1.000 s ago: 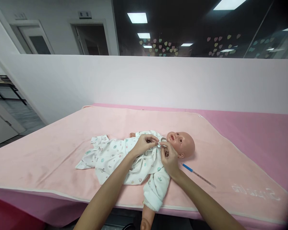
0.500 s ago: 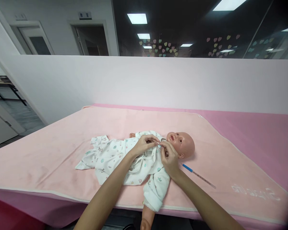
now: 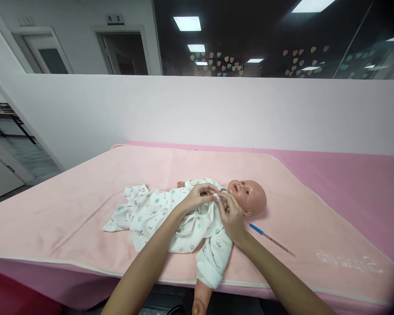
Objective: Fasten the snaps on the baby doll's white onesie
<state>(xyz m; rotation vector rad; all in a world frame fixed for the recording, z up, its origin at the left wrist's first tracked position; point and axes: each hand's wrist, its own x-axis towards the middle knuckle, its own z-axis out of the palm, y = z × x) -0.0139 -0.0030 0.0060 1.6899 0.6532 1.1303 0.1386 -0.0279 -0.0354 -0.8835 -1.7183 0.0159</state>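
Both hands pinch the neckline of the baby garment [image 3: 170, 214] just under the doll's chin. Left hand [image 3: 197, 199] comes in from the lower left, its forearm crossing the garment's front, fingers curled with thumb and fingertips closed on a fold of the white printed fabric at the collar. Right hand [image 3: 231, 216] comes in from the lower right, wrist bent so that the fingers point up toward the collar, and its fingertips close on the opposite edge of the fabric, where a small snap button [image 3: 218, 198] shows between the two hands. The fingertips of the two hands nearly touch there; how much of the snap is gripped is too small to tell.

The baby doll [image 3: 248, 197] lies on its back on a pale pink blanket [image 3: 85, 205], head to the right, wearing the garment, whose legs trail loose to the left. One sleeved arm of the doll hangs over the blanket's near edge, and the bare doll hand [image 3: 202, 299] below it is cut off by the bottom of the view. A thin thermometer [image 3: 271, 239] with a blue end lies on the blanket just right of the right wrist, apart from it. The blanket covers a brighter pink table [image 3: 348, 175].
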